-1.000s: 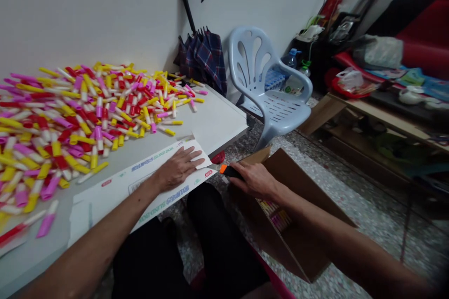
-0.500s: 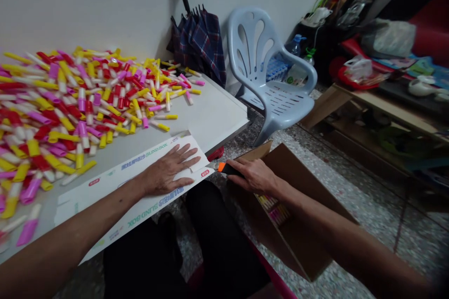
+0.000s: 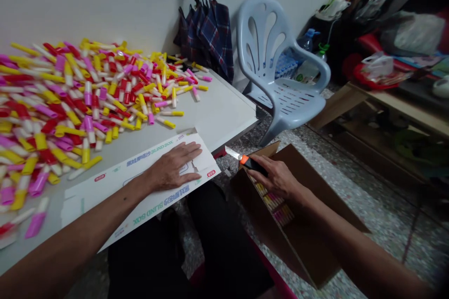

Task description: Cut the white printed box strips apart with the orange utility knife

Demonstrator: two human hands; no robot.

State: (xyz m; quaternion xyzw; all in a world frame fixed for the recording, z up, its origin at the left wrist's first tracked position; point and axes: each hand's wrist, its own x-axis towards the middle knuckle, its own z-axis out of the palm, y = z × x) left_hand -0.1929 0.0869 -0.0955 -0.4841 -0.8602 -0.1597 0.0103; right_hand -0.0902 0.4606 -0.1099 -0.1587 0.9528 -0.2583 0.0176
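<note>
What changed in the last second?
The right hand has carried the orange-handled utility knife rightward, away from the card's edge, to over the cardboard box, and still grips it. Nothing was let go. The left hand stays flat on the printed BLIND BOX card, and the pile of pink, red and yellow plastic pieces looks unchanged.

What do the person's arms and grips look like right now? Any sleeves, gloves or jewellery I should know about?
The left grip and right grip are bare, with no gloves or rings visible. The left forearm and right forearm show no sleeves, watch, bracelet or cables within view. Black trousers show below them.
</note>
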